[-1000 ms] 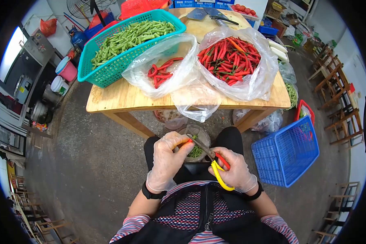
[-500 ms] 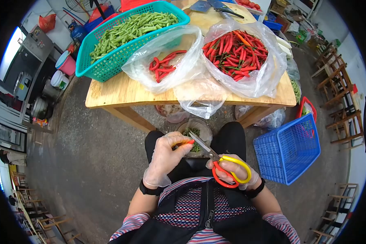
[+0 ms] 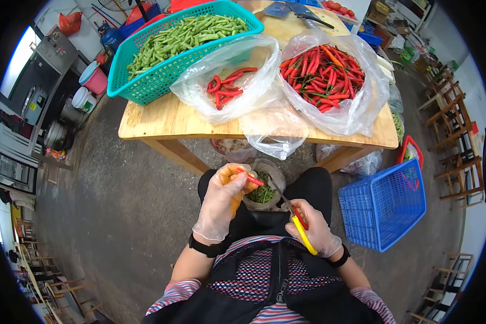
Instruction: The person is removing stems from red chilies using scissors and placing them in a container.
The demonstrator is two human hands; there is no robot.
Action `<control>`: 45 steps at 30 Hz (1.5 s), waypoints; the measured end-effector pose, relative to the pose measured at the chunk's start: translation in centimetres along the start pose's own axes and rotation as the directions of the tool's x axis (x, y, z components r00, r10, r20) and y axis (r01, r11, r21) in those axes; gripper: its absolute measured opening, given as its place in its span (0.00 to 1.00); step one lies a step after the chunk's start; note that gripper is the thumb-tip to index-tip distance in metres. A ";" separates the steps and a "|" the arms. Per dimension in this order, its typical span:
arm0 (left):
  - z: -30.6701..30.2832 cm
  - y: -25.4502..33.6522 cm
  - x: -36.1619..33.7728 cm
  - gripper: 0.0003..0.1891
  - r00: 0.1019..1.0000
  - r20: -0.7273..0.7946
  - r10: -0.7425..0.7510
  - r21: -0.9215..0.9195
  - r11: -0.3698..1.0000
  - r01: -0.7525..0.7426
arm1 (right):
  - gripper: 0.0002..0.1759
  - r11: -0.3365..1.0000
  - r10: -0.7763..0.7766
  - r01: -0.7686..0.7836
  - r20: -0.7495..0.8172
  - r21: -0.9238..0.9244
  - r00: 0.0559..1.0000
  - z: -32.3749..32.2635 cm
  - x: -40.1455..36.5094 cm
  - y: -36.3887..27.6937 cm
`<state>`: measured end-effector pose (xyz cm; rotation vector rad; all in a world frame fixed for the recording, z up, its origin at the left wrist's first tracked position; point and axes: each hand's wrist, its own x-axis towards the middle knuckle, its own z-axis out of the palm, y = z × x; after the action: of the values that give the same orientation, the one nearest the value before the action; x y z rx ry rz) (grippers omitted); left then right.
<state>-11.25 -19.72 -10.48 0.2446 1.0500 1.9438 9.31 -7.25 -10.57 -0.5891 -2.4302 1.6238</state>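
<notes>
the chilli (image 3: 252, 179) is red, the scissors (image 3: 305, 240) have red and yellow handles. the basket (image 3: 146, 86) is teal, its beans (image 3: 189, 35) green; the crate (image 3: 383, 208) is blue, the shirt (image 3: 170, 295) striped red, white and blue.

left hand (image 3: 224, 202): gloved, fingers pinched together, held up over the lap
right hand (image 3: 314, 233): gloved, fingers curled tight, lower down

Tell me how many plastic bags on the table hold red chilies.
2. One bag with few chilies lies beside the teal basket; the fuller bag lies at the right end of the table. Bags under the table may hide more.
</notes>
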 end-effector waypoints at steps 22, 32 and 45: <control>-0.3 -1.0 -1.0 0.07 0.974 -0.013 -0.225 -0.239 0.947 0.215 | 0.24 0.965 -0.211 0.174 -0.184 -0.198 0.960 2.5 0.7 1.1; 4.8 9.7 3.4 0.13 0.615 0.154 0.773 0.767 0.298 -0.568 | 0.22 0.897 0.068 -0.054 0.016 -0.439 0.998 2.6 0.1 2.9; 16.4 3.8 10.8 0.10 0.453 0.794 0.405 0.603 -0.620 -0.502 | 0.22 0.916 0.029 -0.018 0.023 -0.401 0.999 2.1 -0.6 2.7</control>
<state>-11.22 -2.76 0.15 2.3647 2.6632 0.9935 9.80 -8.36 -13.82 -0.6546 -2.8081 1.1446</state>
